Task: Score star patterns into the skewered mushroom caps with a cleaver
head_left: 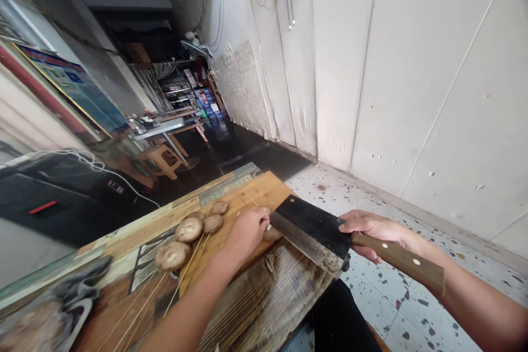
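My right hand (367,231) grips a cleaver (311,231) where its dark, broad blade meets the wooden handle. The blade slants up to the left, its front corner close to the fingertips of my left hand (249,226). Those fingers are pinched together at a brown mushroom (273,232) on the wooden cutting board (274,184); they partly hide it. Left of that hand sit several more mushrooms (188,229) in a cluster. Thin wooden skewers (181,275) lie beside and below the cluster, some reaching up to the mushrooms.
A plastic-lined tray (78,319), blurred, stands at the lower left of the patterned table (231,181). Beyond it are a black cabinet (61,203), a stool (167,159) and another table (159,129). A white wall (391,93) rises at the right above a speckled floor (412,280).
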Demonstrator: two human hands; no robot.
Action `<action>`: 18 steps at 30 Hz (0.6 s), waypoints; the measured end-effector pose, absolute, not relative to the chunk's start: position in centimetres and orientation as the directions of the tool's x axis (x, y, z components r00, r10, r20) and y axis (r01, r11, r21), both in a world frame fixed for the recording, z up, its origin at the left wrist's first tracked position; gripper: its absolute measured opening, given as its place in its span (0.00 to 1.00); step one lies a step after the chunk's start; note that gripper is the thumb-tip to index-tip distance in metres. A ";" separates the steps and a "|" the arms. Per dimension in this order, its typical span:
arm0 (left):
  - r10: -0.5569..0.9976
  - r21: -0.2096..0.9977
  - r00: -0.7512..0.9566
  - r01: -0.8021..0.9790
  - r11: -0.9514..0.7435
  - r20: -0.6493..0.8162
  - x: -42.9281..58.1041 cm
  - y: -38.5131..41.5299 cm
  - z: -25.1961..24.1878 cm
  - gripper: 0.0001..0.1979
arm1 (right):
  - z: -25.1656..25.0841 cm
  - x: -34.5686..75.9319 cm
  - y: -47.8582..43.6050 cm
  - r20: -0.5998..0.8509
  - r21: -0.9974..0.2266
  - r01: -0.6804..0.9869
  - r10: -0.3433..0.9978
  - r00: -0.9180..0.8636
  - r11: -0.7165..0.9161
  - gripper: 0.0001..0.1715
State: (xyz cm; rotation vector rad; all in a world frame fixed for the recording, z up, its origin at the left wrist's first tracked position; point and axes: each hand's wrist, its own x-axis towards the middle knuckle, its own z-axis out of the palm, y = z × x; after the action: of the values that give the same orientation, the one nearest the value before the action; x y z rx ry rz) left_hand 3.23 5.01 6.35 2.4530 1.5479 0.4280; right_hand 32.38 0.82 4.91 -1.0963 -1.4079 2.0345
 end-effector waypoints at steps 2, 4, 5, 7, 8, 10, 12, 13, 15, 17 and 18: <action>0.920 0.331 0.362 0.859 -0.391 0.149 2.9 5.0 7.0 0.10 | 5.1 32.6 0.5 -0.353 -0.919 0.060 0.747 -0.564 -0.389 0.18; 0.937 0.323 0.299 0.882 -0.343 0.178 2.0 5.0 7.6 0.10 | 5.5 32.9 0.0 -0.337 -0.926 0.031 0.787 -0.517 -0.377 0.18; 0.944 0.303 0.270 0.898 -0.318 0.190 1.3 4.9 7.8 0.09 | 5.6 33.1 -0.3 -0.334 -0.929 0.021 0.809 -0.484 -0.370 0.18; 0.958 0.239 0.225 0.934 -0.264 0.179 -0.4 4.8 8.1 0.09 | 5.8 33.3 -1.0 -0.341 -0.931 0.021 0.845 -0.412 -0.366 0.18; 0.965 0.206 0.205 0.950 -0.236 0.161 -1.4 4.7 8.0 0.08 | 5.8 33.5 -1.3 -0.354 -0.928 0.028 0.856 -0.378 -0.371 0.18; 0.980 0.159 0.169 0.970 -0.185 0.109 -3.2 4.3 7.6 0.08 | 5.4 33.6 -1.8 -0.391 -0.916 0.044 0.860 -0.327 -0.399 0.17; 0.991 0.145 0.119 0.981 -0.126 0.055 -4.6 3.8 6.9 0.08 | 4.7 33.5 -2.2 -0.428 -0.899 0.040 0.855 -0.294 -0.437 0.16; 0.995 0.147 0.091 0.985 -0.095 0.034 -5.2 3.6 6.6 0.08 | 4.4 33.4 -2.3 -0.442 -0.892 0.031 0.854 -0.274 -0.451 0.16; 0.999 0.160 0.046 0.986 -0.046 0.001 -6.0 3.1 6.0 0.08 | 3.8 33.3 -2.7 -0.463 -0.880 0.005 0.857 -0.225 -0.474 0.17; 1.000 0.175 0.027 0.984 -0.024 -0.013 -6.5 2.9 5.6 0.07 | 3.4 33.1 -3.0 -0.479 -0.871 -0.019 0.859 -0.181 -0.490 0.21; 0.999 0.183 0.030 0.983 -0.026 -0.016 -6.6 2.9 5.4 0.06 | 3.2 33.0 -3.1 -0.486 -0.867 -0.030 0.858 -0.166 -0.497 0.23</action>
State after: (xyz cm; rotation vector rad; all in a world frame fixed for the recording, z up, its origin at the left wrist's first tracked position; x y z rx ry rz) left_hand -6.61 2.87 5.42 2.1460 2.0867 0.1744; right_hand 33.04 -3.14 3.22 -1.4439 -0.9772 1.7377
